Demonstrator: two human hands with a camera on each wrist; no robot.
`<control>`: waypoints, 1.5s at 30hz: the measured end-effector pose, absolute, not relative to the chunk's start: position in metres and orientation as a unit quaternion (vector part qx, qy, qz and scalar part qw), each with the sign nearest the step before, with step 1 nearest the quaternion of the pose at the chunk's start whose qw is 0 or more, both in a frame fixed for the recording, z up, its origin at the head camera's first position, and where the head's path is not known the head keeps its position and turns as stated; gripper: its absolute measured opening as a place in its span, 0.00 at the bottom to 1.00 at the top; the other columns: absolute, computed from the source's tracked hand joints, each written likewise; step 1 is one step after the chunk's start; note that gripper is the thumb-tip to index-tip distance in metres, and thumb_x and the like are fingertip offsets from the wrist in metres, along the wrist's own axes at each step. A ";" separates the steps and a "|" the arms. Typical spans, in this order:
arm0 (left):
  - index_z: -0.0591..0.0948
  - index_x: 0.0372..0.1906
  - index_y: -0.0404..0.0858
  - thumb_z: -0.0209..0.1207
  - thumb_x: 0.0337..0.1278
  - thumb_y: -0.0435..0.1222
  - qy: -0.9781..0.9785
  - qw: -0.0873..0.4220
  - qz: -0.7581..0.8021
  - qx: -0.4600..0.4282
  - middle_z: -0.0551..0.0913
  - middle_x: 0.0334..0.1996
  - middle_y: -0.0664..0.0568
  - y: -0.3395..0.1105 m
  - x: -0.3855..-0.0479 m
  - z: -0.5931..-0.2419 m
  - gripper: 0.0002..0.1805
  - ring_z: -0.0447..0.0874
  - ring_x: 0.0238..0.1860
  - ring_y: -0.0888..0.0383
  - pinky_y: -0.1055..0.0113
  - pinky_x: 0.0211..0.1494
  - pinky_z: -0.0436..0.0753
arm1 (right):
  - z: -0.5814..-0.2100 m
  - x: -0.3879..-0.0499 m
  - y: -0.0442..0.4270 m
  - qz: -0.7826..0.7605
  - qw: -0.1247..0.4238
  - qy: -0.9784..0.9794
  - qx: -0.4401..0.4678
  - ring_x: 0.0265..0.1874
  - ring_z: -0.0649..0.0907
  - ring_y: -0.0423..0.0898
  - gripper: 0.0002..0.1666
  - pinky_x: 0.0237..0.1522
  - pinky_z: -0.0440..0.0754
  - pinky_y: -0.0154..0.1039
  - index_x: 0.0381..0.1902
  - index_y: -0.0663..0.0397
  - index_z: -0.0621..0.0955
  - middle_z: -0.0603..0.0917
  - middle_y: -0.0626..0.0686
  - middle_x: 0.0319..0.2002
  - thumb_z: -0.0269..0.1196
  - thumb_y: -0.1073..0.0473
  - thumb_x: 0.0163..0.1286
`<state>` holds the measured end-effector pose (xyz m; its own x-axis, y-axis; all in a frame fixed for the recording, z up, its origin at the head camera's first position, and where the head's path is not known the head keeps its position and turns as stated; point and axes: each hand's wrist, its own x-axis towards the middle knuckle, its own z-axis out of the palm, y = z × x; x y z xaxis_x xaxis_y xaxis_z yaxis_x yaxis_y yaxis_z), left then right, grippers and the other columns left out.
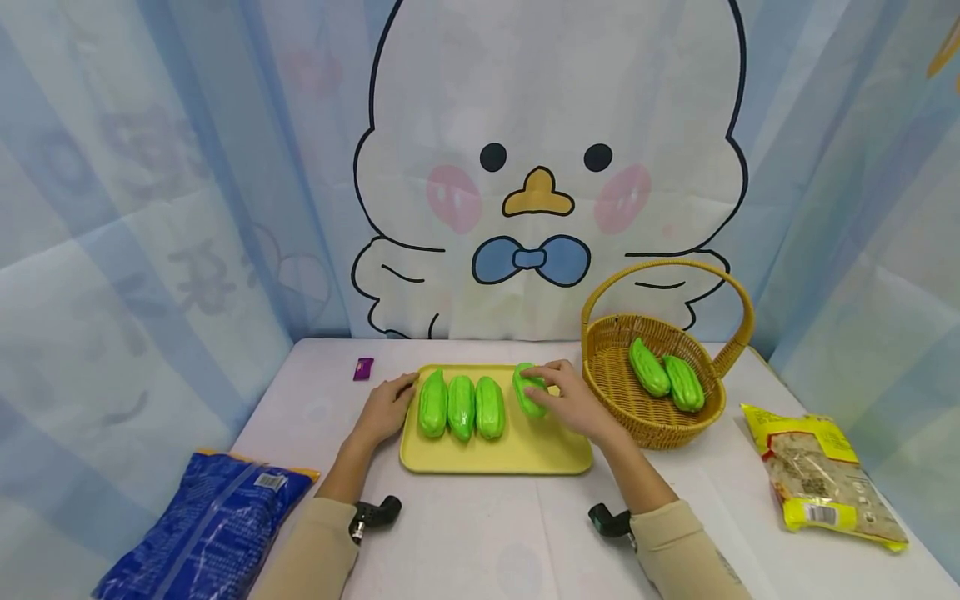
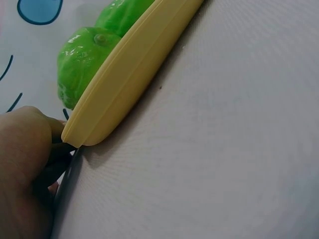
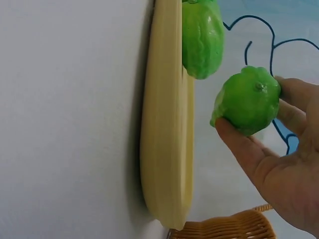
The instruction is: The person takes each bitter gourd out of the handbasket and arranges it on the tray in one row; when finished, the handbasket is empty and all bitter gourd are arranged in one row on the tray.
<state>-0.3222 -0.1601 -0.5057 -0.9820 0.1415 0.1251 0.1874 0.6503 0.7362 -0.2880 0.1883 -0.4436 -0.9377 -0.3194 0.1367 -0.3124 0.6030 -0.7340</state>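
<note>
A yellow tray (image 1: 495, 460) lies on the table with several green vegetables in a row, among them a left one (image 1: 432, 404) and a middle one (image 1: 461, 408). My right hand (image 1: 573, 404) pinches another green vegetable (image 1: 527, 390) over the tray's right part; the right wrist view shows this vegetable (image 3: 249, 101) between thumb and fingers, raised off the tray (image 3: 167, 124). My left hand (image 1: 386, 410) touches the tray's upper left edge. In the left wrist view its fingers are partly hidden behind the tray's corner (image 2: 114, 94).
A wicker basket (image 1: 618, 410) holding two green vegetables stands right of the tray. A yellow snack bag (image 1: 825, 475) lies at the right, a blue bag (image 1: 213, 529) at the front left. A small purple packet (image 1: 363, 368) lies behind my left hand.
</note>
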 end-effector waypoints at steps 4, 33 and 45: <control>0.71 0.75 0.34 0.47 0.82 0.36 -0.908 0.030 -0.409 -0.091 0.73 0.74 0.38 -0.160 -0.322 -0.506 0.24 0.65 0.78 0.40 0.46 0.87 0.51 | -0.448 -0.285 0.184 -0.409 0.028 0.895 -0.178 0.60 0.74 0.56 0.25 0.56 0.76 0.49 0.68 0.46 0.81 0.72 0.59 0.61 0.62 0.46 0.78; 0.71 0.76 0.35 0.47 0.83 0.38 -0.907 0.024 -0.411 -0.088 0.72 0.75 0.40 -0.161 -0.323 -0.508 0.25 0.64 0.79 0.41 0.47 0.87 0.50 | -0.458 -0.286 0.182 -0.389 0.060 0.897 -0.200 0.56 0.76 0.56 0.26 0.56 0.79 0.50 0.69 0.45 0.81 0.73 0.59 0.62 0.67 0.49 0.75; 0.73 0.74 0.33 0.48 0.81 0.36 -0.910 0.042 -0.399 -0.101 0.74 0.72 0.38 -0.161 -0.324 -0.507 0.24 0.68 0.77 0.41 0.45 0.86 0.54 | -0.455 -0.284 0.180 -0.393 0.063 0.896 -0.199 0.53 0.77 0.53 0.29 0.50 0.79 0.45 0.70 0.48 0.80 0.74 0.59 0.61 0.68 0.51 0.73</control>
